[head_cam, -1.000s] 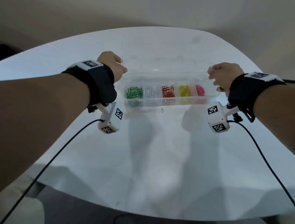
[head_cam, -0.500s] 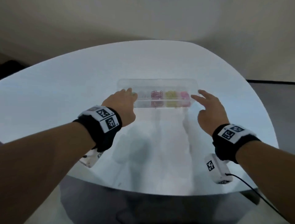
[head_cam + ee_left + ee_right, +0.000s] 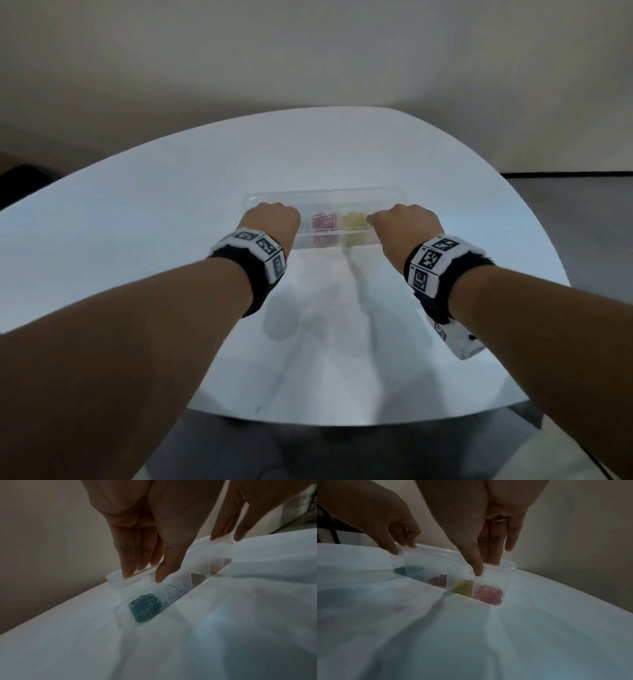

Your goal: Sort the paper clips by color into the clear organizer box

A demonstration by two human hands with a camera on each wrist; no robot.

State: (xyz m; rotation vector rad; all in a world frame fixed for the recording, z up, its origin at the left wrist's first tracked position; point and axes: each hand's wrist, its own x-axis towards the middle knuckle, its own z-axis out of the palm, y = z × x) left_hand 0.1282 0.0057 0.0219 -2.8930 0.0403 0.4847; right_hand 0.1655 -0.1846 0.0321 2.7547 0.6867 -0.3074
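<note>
The clear organizer box [image 3: 325,198] lies on the white table, lid down. Its compartments hold green clips [image 3: 145,608], white clips [image 3: 175,589], red clips [image 3: 323,221], yellow clips [image 3: 354,219] and pink clips [image 3: 488,593], one colour each. My left hand [image 3: 142,576] is on the box's left end, fingers on the lid top and thumb against the lid's front edge, pinching it. My right hand [image 3: 485,568] pinches the right end the same way. In the head view the hands hide the end compartments.
The white table [image 3: 137,222] has a curved front edge close to my body and a far edge just behind the box. A beige wall rises behind it. Dark floor shows at the right.
A second ago both hands held the box by its ends. It now lies farther away on the table, and both hands have come down on its lid from open, reaching poses.
</note>
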